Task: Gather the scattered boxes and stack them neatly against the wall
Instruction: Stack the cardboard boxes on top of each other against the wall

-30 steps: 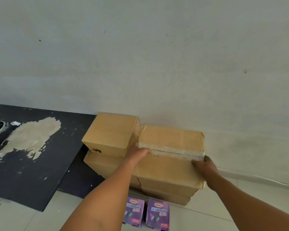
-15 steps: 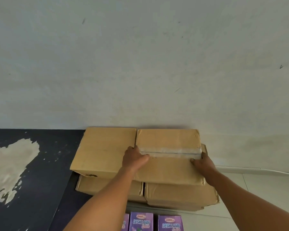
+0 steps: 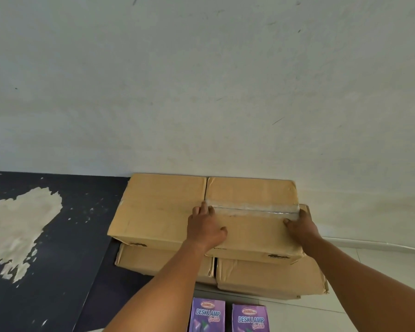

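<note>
Cardboard box, taped along its top seam, is sitting on the upper right of a two-layer stack against the wall, beside a second upper box. The left hand is resting on its left edge with fingers extended into the seam between the two; the right hand is cupping its right edge, fingers wrapping the far side out of view. Squaring it well probably means sliding it back with even pressure from both sides until it is lying flush with its neighbour and the lower boxes. Two purple cartons on the floor are reading "DESK LAMP Switch"; their small top logo is too blurred to read.
</note>
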